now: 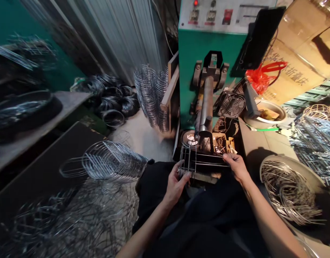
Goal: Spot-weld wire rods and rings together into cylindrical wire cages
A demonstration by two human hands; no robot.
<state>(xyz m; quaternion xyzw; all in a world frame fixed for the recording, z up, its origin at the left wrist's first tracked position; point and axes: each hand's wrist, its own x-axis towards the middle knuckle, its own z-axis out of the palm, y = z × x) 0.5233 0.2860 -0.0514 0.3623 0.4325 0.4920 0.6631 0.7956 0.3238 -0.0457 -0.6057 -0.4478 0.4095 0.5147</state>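
My left hand (175, 185) is closed around the near end of a small metal wire frame (189, 157), thumb on one side and fingers on the other. Two thin wires run from this frame to the right. Their far end is pinched between the thumb and fingers of my right hand (235, 167). Just beyond the frame, the thick metal arm (207, 104) of a green machine (187, 57) points toward me. Whether the frame touches the lower part of that machine, I cannot tell.
Stacked wire frames (113, 161) lie at the left, with curved wire pieces (151, 96) behind. A basin of bent wires (288, 190) stands at my right. Beyond it lie a heap of metal parts (315, 143) and a white bowl (275, 111). A dark board (46, 165) borders the left.
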